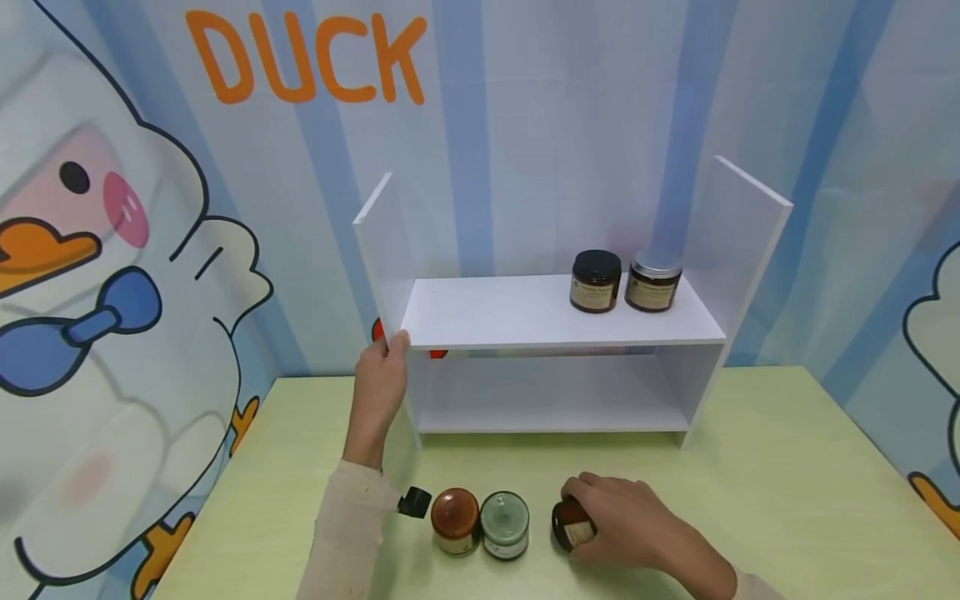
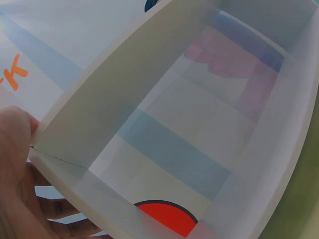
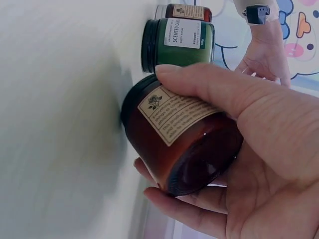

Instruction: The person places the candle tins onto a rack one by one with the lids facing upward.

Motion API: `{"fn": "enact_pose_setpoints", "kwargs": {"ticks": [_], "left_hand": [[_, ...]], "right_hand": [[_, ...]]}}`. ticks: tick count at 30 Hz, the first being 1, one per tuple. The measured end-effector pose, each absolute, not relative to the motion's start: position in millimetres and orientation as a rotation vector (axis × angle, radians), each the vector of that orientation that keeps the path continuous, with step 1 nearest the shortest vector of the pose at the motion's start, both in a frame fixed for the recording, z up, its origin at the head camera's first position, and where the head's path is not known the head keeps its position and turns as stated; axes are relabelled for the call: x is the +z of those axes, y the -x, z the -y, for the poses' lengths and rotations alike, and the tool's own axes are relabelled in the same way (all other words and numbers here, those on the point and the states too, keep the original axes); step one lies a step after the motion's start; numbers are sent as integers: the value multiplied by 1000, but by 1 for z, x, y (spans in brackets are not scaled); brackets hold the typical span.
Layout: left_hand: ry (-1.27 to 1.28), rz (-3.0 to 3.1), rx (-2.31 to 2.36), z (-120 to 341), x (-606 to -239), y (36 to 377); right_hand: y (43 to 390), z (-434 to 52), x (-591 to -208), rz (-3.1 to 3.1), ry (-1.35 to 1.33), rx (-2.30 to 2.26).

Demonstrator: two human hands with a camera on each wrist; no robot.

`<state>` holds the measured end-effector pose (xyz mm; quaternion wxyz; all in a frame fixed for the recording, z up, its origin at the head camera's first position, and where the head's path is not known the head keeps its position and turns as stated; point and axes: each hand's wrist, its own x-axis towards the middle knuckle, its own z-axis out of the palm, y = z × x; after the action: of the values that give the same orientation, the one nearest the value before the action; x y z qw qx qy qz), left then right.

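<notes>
Head view: my left hand (image 1: 381, 379) grips the shelf (image 1: 555, 312) edge to steady it; right hand (image 1: 630, 521) wraps the amber jar (image 1: 572, 523) on the worktop (image 1: 787, 500).

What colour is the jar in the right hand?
Dark amber-brown jar with a tan label, clearest in the right wrist view.

Green table (image 1: 750, 467): white shelf (image 1: 555, 312), three jars (image 1: 504, 523) in front; two jars (image 1: 622, 282) on shelf.
</notes>
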<state>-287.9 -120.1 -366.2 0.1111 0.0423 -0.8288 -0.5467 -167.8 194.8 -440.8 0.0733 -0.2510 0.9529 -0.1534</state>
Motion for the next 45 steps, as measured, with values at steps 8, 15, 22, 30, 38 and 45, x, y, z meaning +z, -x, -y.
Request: {"fn": "enact_pose_setpoints", "kwargs": {"ticks": [8, 15, 22, 30, 38, 45], "left_hand": [[-119, 2429, -1604, 120, -366, 288], [-126, 2432, -1604, 120, -366, 287], [-151, 2444, -1611, 120, -366, 288], [-179, 2451, -1618, 119, -366, 288], [-177, 2456, -1607, 119, -365, 289], [-161, 2444, -1637, 119, -366, 288]], "right_hand": [[161, -199, -449, -2898, 752, -503], [157, -200, -452, -2946, 769, -519], [155, -199, -452, -2949, 764, -516], [155, -199, -455, -2983, 775, -495], [154, -199, -458, -3026, 786, -486], [153, -199, -458, -3002, 749, -528]]}}
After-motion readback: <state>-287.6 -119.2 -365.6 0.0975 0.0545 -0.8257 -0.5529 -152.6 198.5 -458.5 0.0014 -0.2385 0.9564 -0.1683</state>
